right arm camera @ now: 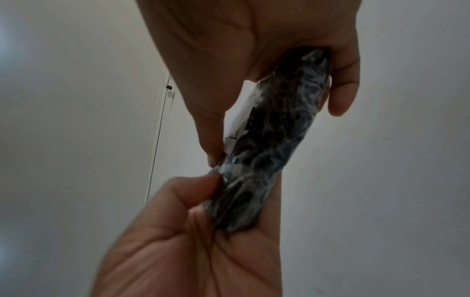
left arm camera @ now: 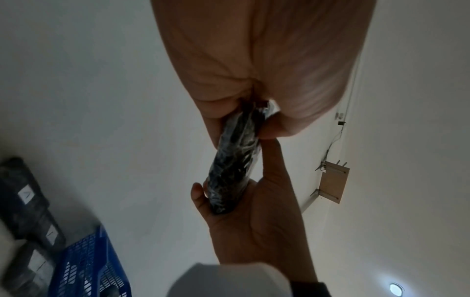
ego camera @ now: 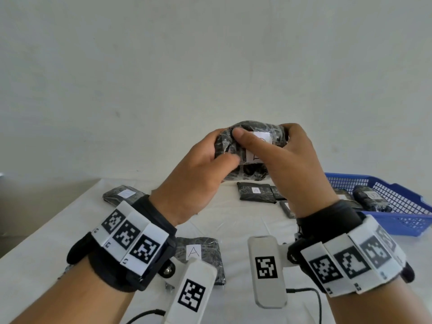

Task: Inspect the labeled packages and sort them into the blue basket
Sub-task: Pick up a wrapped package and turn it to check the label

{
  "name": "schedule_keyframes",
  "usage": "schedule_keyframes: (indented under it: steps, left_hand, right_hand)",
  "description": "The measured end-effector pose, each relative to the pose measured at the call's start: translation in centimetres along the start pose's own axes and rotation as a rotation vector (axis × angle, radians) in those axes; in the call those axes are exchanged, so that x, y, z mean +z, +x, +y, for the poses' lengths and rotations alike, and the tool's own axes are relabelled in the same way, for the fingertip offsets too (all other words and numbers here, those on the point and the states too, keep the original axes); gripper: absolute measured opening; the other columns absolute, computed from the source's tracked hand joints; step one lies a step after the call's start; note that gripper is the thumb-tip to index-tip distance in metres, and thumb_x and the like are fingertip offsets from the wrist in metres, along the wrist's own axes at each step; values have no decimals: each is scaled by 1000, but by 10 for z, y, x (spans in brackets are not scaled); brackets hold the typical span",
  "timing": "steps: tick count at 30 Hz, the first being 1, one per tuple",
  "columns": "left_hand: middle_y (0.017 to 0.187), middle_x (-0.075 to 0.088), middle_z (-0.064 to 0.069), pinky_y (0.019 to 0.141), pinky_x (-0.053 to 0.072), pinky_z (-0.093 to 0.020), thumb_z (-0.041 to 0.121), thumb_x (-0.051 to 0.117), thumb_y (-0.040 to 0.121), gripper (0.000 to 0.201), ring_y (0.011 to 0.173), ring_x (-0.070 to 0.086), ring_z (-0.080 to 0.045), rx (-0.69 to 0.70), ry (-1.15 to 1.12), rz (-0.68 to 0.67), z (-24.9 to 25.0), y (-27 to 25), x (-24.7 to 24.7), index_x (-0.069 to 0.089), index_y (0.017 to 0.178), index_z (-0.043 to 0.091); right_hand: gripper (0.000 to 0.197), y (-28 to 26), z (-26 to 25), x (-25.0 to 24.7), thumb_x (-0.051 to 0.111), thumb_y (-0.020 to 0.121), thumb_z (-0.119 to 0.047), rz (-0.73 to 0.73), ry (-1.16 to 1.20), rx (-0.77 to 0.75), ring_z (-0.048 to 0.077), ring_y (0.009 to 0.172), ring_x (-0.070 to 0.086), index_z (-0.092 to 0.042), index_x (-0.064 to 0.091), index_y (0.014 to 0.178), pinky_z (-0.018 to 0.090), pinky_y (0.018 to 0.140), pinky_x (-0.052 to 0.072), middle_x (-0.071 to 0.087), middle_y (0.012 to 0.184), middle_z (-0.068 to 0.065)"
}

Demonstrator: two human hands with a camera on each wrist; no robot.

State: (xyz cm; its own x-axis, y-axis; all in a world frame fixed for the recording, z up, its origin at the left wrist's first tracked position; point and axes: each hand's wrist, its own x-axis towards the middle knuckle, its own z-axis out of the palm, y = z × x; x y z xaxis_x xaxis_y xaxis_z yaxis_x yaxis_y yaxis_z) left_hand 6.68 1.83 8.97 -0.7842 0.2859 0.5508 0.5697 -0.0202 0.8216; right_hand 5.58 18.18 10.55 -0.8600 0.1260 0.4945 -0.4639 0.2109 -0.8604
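Note:
Both hands hold one black plastic-wrapped package (ego camera: 252, 176) up in the air above the table. Its white label (ego camera: 263, 139) faces me, partly covered by the right thumb, so the letter is unclear. My left hand (ego camera: 210, 164) grips the package's left end, thumb in front and fingers behind. My right hand (ego camera: 282, 155) grips the right end the same way. The left wrist view shows the package (left arm camera: 234, 170) edge-on between the two hands. In the right wrist view the package (right arm camera: 274, 130) is pinched at both ends. The blue basket (ego camera: 397, 218) sits at the right with a labeled package (ego camera: 371, 202) inside.
Other black packages lie on the white table (ego camera: 46, 253): one marked A (ego camera: 256, 191) behind the hands, one at the far left (ego camera: 124, 195), one marked A (ego camera: 201, 251) close to me. A white wall rises behind the table. Cables trail near the front edge.

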Motion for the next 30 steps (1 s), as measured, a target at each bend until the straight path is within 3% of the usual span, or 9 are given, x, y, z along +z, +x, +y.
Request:
schedule_keyframes:
  steps: [2, 5, 8, 10, 16, 20, 23, 27, 30]
  left_hand:
    - [85, 73, 1, 64, 51, -18, 0, 45, 103, 40, 70, 63, -9, -3, 13, 5, 0, -1, -3, 63, 120, 31]
    - [111, 69, -27, 89, 58, -46, 8, 53, 95, 37, 99, 67, -40, -15, -74, -16, -1, -2, -5, 67, 123, 28]
    - [106, 78, -5, 95, 59, -37, -6, 48, 95, 40, 104, 74, -21, -41, -119, -14, -3, -3, -4, 62, 124, 18]
    - [109, 75, -16, 102, 55, -55, -4, 49, 90, 43, 108, 70, -38, -33, -164, 0, -5, -2, -7, 69, 119, 20]
    - [131, 67, -26, 98, 59, -43, -8, 48, 91, 50, 112, 68, -33, -170, -490, 35, 0, 4, -16, 58, 137, 7]
    - [121, 69, -34, 88, 63, -38, -3, 45, 87, 41, 100, 74, -33, -355, -731, 86, 0, 5, -22, 59, 124, -12]
    - [124, 67, -35, 89, 63, -40, 5, 55, 84, 51, 114, 71, -40, -427, -811, 27, 0, 1, -23, 52, 128, -20]
    - [108, 73, -9, 103, 55, -38, 25, 80, 71, 41, 109, 69, -18, -266, -592, 92, -11, -2, -15, 72, 105, 4]
    - [109, 76, -5, 101, 57, -35, 24, 85, 81, 43, 106, 72, -11, -180, -468, 179, -18, -1, -9, 68, 116, 5]
  right_hand:
    - [78, -1, 0, 1, 93, 64, -62, -21, 4, 8, 16, 94, 77, -19, 57, 119, 45, 83, 65, 77, 105, -2]
    - [90, -3, 3, 2, 94, 57, -64, -32, 11, 11, 16, 96, 77, -23, 49, 123, 44, 84, 64, 75, 108, -2]
    - [93, -3, 3, 2, 95, 54, -64, -20, -16, 7, 20, 96, 77, -23, 48, 123, 46, 83, 65, 75, 109, 2]
    - [92, -4, 1, -1, 95, 62, -59, -79, -19, 8, 19, 101, 76, -24, 45, 131, 44, 86, 64, 74, 114, 1]
    - [84, -7, 3, -8, 81, 62, -59, -137, -90, -65, 27, 87, 76, -17, 52, 129, 44, 61, 64, 73, 110, 5]
    - [89, -8, 13, -21, 85, 72, -62, -258, -49, -96, 4, 115, 69, -28, 48, 146, 26, 92, 59, 65, 132, -5]
    - [74, -11, 17, -22, 80, 76, -53, -252, 36, -145, 3, 104, 72, -20, 57, 138, 21, 88, 57, 71, 121, 0]
    - [49, -9, 24, -18, 74, 88, -50, -185, 69, -200, 22, 105, 74, -9, 69, 115, 37, 93, 60, 78, 108, 7]
    - [43, -9, 29, -17, 72, 94, -48, -166, 106, -198, 22, 107, 74, -9, 72, 113, 42, 98, 58, 79, 110, 4]
